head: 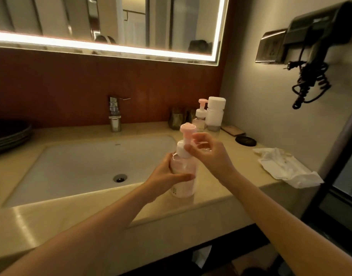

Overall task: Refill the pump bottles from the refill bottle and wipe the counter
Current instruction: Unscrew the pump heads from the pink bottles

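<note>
Head view.
- Near bottle [183,172] stood upright on the worktop [221,198], at 3 o'clock off the sink [87,162], by the front edge.
- Left hand [167,175] gripped its body from 9 o'clock, fingers wrapped round the back and thumb laid across the front.
- Right hand [210,153] came in from 3 o'clock. Its fingers were curled and pinched at the white pump neck, just under the pink head. Blur hid the exact hold.
- Far bottle [200,118] stood at 1 o'clock from the near one, against the back wall with its pump on. The refill bottle [215,114] touched or nearly touched it on its 3 o'clock side, white cap on.
- Cloth [284,168] lay crumpled at 3 o'clock, well apart from both hands.
- Tap [114,114] sat at the sink's 12 o'clock. Hair dryer [314,44] hung on the wall at 2 o'clock.

Progress, as judged:
- The pump sat on the near bottle, with the hands set to twist it. I couldn't tell whether it was being loosened or tightened.
- The near bottle looked pink most of the way up, so it was possibly already filled. This was uncertain in the warm light.
- The refill bottle was capped, with no pouring under way.
- The far bottle's fill level was unclear.
- The cloth was untouched, so the wipe was likely still to do.
</note>
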Demonstrator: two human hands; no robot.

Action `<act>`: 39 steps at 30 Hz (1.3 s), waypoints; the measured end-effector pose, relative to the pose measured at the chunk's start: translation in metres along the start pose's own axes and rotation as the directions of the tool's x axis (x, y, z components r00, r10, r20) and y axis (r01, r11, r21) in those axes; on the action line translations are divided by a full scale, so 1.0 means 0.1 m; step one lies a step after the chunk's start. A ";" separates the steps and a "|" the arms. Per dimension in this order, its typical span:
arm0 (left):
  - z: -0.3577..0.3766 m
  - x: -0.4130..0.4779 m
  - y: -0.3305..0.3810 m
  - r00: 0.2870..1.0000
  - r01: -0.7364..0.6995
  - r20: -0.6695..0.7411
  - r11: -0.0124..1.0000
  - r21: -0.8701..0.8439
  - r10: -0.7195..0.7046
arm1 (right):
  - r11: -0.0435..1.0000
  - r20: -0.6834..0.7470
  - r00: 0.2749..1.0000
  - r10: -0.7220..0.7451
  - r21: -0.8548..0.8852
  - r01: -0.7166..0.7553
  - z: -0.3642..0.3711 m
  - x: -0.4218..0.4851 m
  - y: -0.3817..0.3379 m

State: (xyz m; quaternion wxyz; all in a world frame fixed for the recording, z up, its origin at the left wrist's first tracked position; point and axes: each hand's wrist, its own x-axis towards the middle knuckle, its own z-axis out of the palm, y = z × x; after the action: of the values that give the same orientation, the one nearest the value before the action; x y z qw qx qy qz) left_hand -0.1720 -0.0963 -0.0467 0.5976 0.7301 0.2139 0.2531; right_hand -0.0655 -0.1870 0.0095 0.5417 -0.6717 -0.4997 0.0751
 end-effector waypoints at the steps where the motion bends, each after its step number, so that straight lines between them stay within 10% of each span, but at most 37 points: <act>1: 0.00 -0.01 0.01 1.000 -0.002 -0.013 1.000 0.002 0.002 | 0.998 -0.012 1.000 -0.010 -0.058 0.009 0.02 0.00 -0.04; 15: 0.06 -0.02 0.03 0.997 -0.033 -0.068 0.999 0.033 0.036 | 0.998 0.085 0.995 0.047 0.046 -0.051 -0.01 -0.05 -0.10; 21: 0.07 0.03 0.01 0.997 -0.023 -0.072 0.998 0.052 0.027 | 0.995 -0.118 0.993 0.005 -0.102 -0.018 0.11 0.02 -0.05; 39: 0.11 0.21 -0.17 0.993 -0.059 -0.095 0.997 0.049 0.063 | 0.996 -0.155 0.987 0.037 -0.078 -0.049 0.17 0.04 0.05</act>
State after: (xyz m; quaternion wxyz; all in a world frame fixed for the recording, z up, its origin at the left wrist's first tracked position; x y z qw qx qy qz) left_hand -0.1492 -0.0884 -0.0630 0.5616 0.7367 0.2260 0.3012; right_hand -0.0720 -0.1725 0.0007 0.5490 -0.7075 -0.4447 0.0146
